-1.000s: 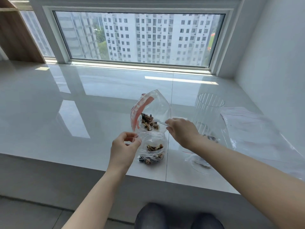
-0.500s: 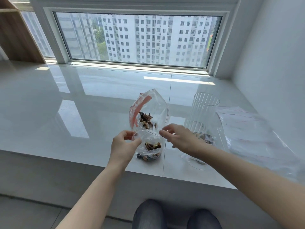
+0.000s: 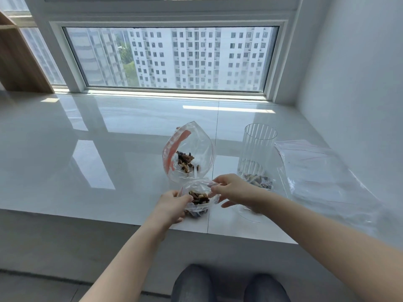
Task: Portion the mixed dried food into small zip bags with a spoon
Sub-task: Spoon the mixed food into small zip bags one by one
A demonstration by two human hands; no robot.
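1. My left hand (image 3: 172, 205) pinches the near-left edge of the small zip bag (image 3: 197, 198), fingers (image 3: 185, 198) pressed together on the plastic at its mouth.
2. My right hand (image 3: 234, 189) pinches the opposite edge of that bag's mouth between thumb and forefinger; my other right fingers hang loosely spread below.
3. The small zip bag sits between my hands on the desk (image 3: 109, 162), close to its front edge, with mixed dried food (image 3: 198, 196) filling its lower part.
4. Just behind it stands a larger clear bag (image 3: 188, 152) with an orange-red strip at its gaping mouth; more of the dried mix lies inside, and a pale thing that may be the spoon rests in it, though I cannot tell for sure.
5. To my right, a ribbed clear glass (image 3: 258, 149) stands upright, with a few dried pieces at its foot.
6. Further right, flat empty zip bags (image 3: 320, 171) lie spread on the desk near the wall.
7. Behind everything, a wide window (image 3: 170, 57) shows white apartment blocks.
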